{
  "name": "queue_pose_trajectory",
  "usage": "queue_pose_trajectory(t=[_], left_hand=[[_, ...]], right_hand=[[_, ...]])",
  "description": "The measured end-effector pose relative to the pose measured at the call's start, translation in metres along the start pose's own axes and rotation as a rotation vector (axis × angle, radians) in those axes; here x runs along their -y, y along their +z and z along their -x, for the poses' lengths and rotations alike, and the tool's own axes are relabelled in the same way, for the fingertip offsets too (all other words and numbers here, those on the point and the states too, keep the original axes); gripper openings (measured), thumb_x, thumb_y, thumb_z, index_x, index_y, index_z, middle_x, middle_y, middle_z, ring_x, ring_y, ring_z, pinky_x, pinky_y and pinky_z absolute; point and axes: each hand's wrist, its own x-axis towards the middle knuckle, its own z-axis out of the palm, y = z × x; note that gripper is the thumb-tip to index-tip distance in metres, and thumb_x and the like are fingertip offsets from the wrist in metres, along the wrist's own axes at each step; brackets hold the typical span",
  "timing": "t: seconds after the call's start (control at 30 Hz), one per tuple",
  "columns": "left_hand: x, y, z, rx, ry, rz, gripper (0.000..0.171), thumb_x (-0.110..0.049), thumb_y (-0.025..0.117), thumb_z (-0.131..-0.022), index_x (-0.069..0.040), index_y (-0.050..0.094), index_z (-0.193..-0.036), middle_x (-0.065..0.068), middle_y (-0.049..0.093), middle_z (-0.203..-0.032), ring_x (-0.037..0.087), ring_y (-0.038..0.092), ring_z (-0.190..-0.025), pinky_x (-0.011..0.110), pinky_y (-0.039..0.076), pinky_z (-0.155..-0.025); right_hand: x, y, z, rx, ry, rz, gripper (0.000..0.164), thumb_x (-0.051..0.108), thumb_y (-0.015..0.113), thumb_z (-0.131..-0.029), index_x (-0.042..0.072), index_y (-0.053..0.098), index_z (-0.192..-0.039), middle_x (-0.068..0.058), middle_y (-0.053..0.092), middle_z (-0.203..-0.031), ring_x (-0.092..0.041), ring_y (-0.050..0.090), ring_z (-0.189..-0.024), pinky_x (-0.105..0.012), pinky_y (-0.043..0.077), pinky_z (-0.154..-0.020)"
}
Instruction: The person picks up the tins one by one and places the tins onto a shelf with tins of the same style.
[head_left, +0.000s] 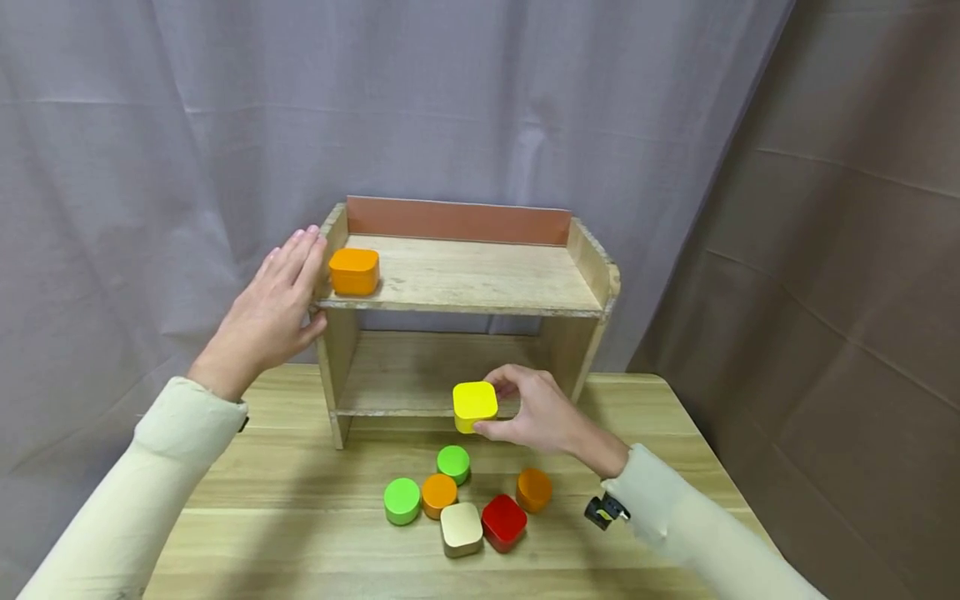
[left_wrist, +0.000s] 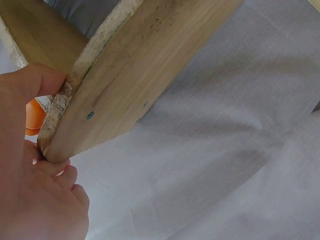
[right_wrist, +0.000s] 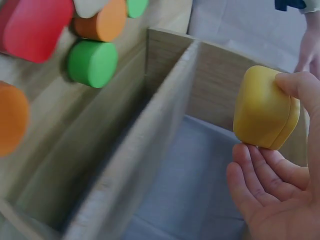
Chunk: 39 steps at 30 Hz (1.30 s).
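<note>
A small two-tier wooden shelf (head_left: pixel 480 275) stands on the table. My left hand (head_left: pixel 273 308) grips the left side panel (left_wrist: pixel 100 100) near its upper front corner, with the thumb by the front edge. Just right of that hand an orange rounded-square box (head_left: pixel 355 272) sits on the top tier. My right hand (head_left: pixel 536 408) pinches a yellow rounded-square box (head_left: pixel 475 407) between thumb and fingertips. In the head view it is held in front of the lower tier; the right wrist view shows the same yellow box (right_wrist: pixel 265 107) clear of the wood.
On the table in front lie green round boxes (head_left: pixel 402 501), orange round boxes (head_left: pixel 534 490), a beige square box (head_left: pixel 461 529) and a red square box (head_left: pixel 504 523). A brown strip (head_left: pixel 457 220) backs the top tier. Grey curtains (head_left: pixel 450 100) hang behind.
</note>
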Motion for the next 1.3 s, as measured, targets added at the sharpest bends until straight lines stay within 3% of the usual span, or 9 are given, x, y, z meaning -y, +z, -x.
queue_pose_trajectory(t=[0.27,0.5,0.83,1.3], left_hand=[[-0.003,-0.001,-0.002,-0.006,-0.003,0.001,0.095,-0.009,0.073,-0.089,0.004,0.018,-0.166,0.024,0.017,-0.176,0.044,0.022,-0.162,0.062,0.024,-0.132],[-0.003,0.000,0.000,-0.006,-0.005,0.014,0.097,-0.010,0.072,-0.089,0.003,0.016,-0.167,0.023,0.015,-0.176,0.044,0.021,-0.162,0.061,0.021,-0.133],[-0.006,0.000,-0.002,0.006,-0.011,0.009,0.096,-0.010,0.072,-0.090,0.002,0.016,-0.167,0.022,0.014,-0.177,0.043,0.020,-0.163,0.062,0.021,-0.133],[-0.006,0.001,-0.001,0.013,-0.019,0.003,0.096,-0.010,0.072,-0.090,0.003,0.016,-0.167,0.024,0.015,-0.176,0.044,0.020,-0.162,0.063,0.023,-0.132]], right_hand=[[0.026,-0.024,-0.017,0.003,-0.004,-0.022,0.051,0.031,0.092,-0.079,0.009,0.069,-0.119,-0.001,0.076,-0.111,-0.017,0.073,-0.098,-0.040,0.064,-0.092],[0.045,-0.041,-0.028,-0.008,-0.027,-0.008,0.051,0.032,0.092,-0.079,0.011,0.070,-0.119,0.001,0.076,-0.111,-0.015,0.074,-0.097,-0.036,0.063,-0.091],[0.066,-0.070,-0.046,-0.045,-0.007,-0.026,0.051,0.030,0.092,-0.080,0.010,0.068,-0.120,-0.003,0.076,-0.111,-0.019,0.075,-0.099,-0.040,0.064,-0.094],[0.072,-0.075,-0.077,-0.120,-0.003,-0.077,0.053,0.031,0.091,-0.080,0.008,0.068,-0.121,-0.005,0.077,-0.112,-0.023,0.075,-0.101,-0.043,0.063,-0.095]])
